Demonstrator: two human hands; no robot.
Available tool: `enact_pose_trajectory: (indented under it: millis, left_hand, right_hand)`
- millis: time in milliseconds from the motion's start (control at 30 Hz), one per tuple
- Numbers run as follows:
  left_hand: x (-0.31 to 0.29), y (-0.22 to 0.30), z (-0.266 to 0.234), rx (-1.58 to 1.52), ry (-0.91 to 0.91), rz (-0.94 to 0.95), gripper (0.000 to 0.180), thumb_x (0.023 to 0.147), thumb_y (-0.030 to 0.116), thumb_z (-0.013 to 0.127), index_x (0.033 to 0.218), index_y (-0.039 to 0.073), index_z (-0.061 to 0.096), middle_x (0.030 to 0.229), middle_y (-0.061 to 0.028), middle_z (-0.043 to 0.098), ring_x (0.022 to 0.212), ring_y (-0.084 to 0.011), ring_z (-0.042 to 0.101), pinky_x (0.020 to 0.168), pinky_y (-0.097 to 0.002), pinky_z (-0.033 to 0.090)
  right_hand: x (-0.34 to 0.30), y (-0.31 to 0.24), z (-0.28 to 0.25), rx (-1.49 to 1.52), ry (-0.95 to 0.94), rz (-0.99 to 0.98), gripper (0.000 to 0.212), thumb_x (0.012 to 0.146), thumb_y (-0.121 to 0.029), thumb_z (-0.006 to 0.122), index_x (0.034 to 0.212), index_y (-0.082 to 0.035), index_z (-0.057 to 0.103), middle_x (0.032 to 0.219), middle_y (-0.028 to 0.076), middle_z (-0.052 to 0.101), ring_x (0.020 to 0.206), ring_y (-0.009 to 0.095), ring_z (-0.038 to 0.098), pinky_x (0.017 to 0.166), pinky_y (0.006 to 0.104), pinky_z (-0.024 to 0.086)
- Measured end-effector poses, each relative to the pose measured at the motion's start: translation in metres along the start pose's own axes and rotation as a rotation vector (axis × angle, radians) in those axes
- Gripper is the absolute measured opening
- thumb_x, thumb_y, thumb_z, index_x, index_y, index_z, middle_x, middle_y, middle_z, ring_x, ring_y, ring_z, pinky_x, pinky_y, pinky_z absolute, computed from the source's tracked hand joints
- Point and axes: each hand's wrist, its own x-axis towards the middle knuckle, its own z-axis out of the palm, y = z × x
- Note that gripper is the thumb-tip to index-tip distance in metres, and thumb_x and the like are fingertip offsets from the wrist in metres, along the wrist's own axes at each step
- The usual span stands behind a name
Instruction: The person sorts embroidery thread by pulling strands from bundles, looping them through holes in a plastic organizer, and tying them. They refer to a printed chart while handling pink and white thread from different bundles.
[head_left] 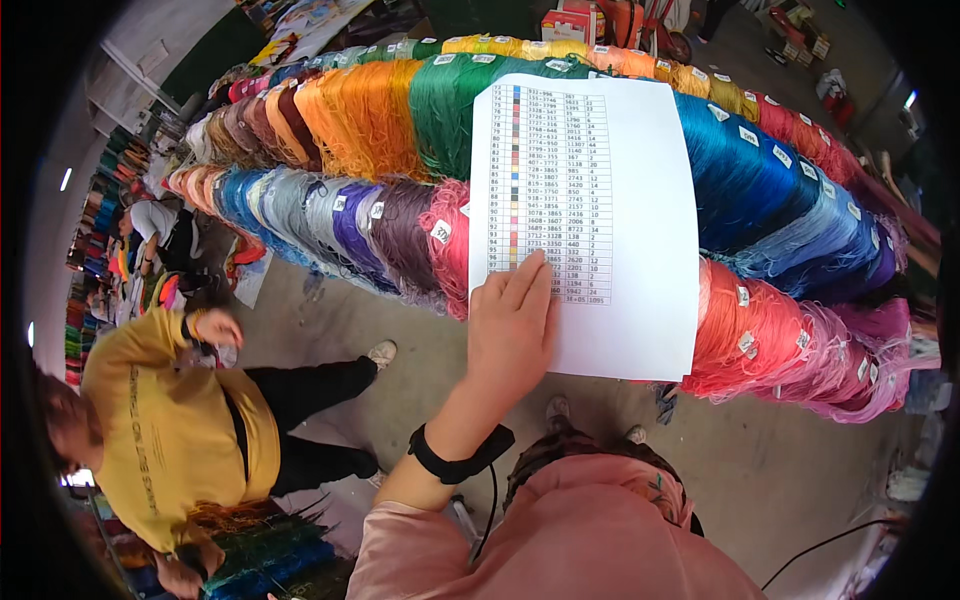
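Note:
My left hand (510, 325) rests on a white printed sheet (640, 230), its fingers stretched out and the fingertips on the lower rows of a table with small colour squares. Nothing is gripped in it. The sheet lies over rows of hanging thread skeins, with green skeins (450, 110) and blue skeins (725, 180) on either side of it. Coral skeins (745, 310) hang by its lower right corner and pink skeins (452, 245) by its left edge. Small white tags are on many skeins. My right hand is out of view.
At the left stands a person in a yellow top (170, 420), near more dark green and blue thread (270, 555). Farther back another person (160, 230) bends beside shelves of coloured thread (95, 290). Red boxes (572, 25) stand beyond the racks. Grey floor (440, 370) lies below.

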Motion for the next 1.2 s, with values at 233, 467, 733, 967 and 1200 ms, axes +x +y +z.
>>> enact_pose_trajectory:
  millis: [233, 467, 733, 967, 1200]
  left_hand:
    - [0.003, -0.001, 0.0, -0.052, 0.012, 0.022, 0.033, 0.066, 0.004, 0.055, 0.097, -0.003, 0.049, 0.105, -0.0123, 0.049, 0.074, -0.0268, 0.046, 0.069, -0.0346, 0.037]
    - [0.001, -0.001, -0.006, -0.062, -0.022, 0.009, 0.031, 0.066, 0.005, 0.056, 0.096, -0.003, 0.05, 0.106, -0.0128, 0.048, 0.078, -0.0274, 0.046, 0.069, -0.0353, 0.037]
    - [-0.016, -0.014, -0.022, -0.14, 0.043, -0.01, 0.03, 0.067, 0.003, 0.056, 0.096, -0.001, 0.051, 0.103, -0.014, 0.049, 0.09, -0.0303, 0.045, 0.077, -0.0357, 0.036]
    - [-0.047, -0.025, -0.028, -0.767, 0.125, -0.616, 0.03, 0.08, 0.006, 0.045, 0.108, -0.005, 0.04, 0.107, -0.0152, 0.048, 0.096, -0.019, 0.047, 0.082, -0.027, 0.036]
    - [-0.041, -0.015, -0.002, -0.898, 0.129, -0.472, 0.034, 0.08, 0.006, 0.043, 0.113, -0.001, 0.037, 0.088, -0.0113, 0.054, 0.075, -0.0102, 0.051, 0.066, -0.0229, 0.041]
  right_hand:
    - [-0.001, 0.002, 0.088, -0.044, 0.029, 0.095, 0.019, 0.078, -0.013, 0.044, 0.088, 0.0, 0.054, 0.089, 0.014, 0.055, 0.082, 0.023, 0.051, 0.075, 0.0286, 0.037]
    - [0.0, 0.01, 0.15, -0.082, 0.085, 0.173, 0.023, 0.079, -0.017, 0.042, 0.086, 0.001, 0.054, 0.089, 0.015, 0.055, 0.083, 0.026, 0.051, 0.078, 0.0297, 0.036]
    - [0.04, 0.024, 0.186, -0.099, 0.125, 0.201, 0.029, 0.08, -0.021, 0.039, 0.084, 0.004, 0.053, 0.088, 0.015, 0.055, 0.084, 0.029, 0.051, 0.081, 0.031, 0.035]
    - [0.053, -0.026, 0.149, 0.055, -0.172, 0.245, 0.038, 0.082, -0.033, 0.039, 0.087, 0.002, 0.052, 0.08, 0.016, 0.055, 0.075, 0.026, 0.054, 0.067, 0.0312, 0.041]
    - [0.024, -0.065, 0.094, 0.041, 0.369, -0.123, 0.015, 0.078, -0.01, 0.049, 0.089, -0.001, 0.053, 0.076, 0.006, 0.054, 0.072, 0.014, 0.051, 0.068, 0.0248, 0.039]
